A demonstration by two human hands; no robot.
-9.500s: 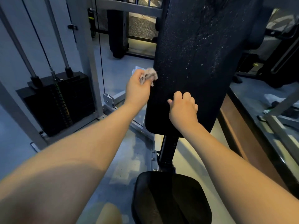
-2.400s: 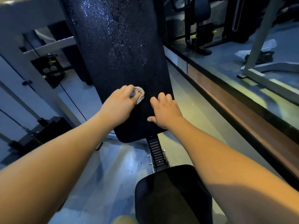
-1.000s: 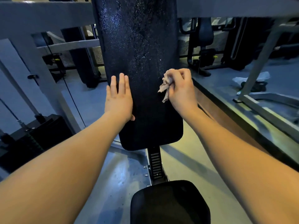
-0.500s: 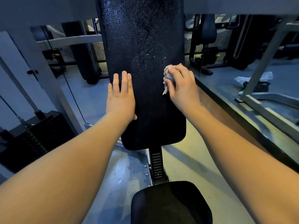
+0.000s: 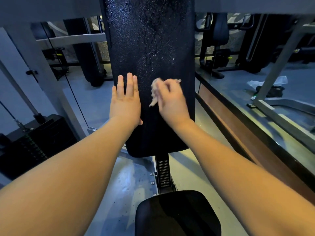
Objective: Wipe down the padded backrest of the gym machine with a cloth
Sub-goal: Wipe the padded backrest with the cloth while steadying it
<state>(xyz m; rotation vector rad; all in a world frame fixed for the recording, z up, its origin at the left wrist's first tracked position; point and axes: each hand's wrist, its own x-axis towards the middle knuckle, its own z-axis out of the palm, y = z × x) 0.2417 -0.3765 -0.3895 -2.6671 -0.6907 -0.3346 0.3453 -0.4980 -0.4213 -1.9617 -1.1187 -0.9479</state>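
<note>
The left hand (image 5: 125, 106) lies flat on the black padded backrest (image 5: 150, 40), palm down, its fingers straight and close together and pointing up the pad, the thumb tucked out along the lower edge of the palm toward the pad's middle. It holds nothing; its outer edge sits just at the pad's left border. Just beside it, across a narrow strip of bare pad, the right hand (image 5: 172, 99) grips a small, pale, crumpled cloth (image 5: 155, 92) with its fingers curled over it. The cloth is bunched under the fingertips and against the pad, and a ragged tail of it hangs down past the thumb side of the hand, toward the left hand. The right hand is blurred, so how each finger lies on the cloth cannot be told exactly, but the cloth touches the backrest at about the height of the left hand's fingers. Above both hands the pad's surface is speckled with fine light flecks and droplets — thickest straight above the cloth — while the part below the wrists looks plain and dark. Beneath the wrists the pad ends in a rounded lower edge, carried on a notched post (image 5: 163, 172) that runs down to the black seat (image 5: 177, 213) between the forearms. Well out to the left of the left hand stand a weight stack (image 5: 34, 142) and a thin cable (image 5: 68, 79).
</note>
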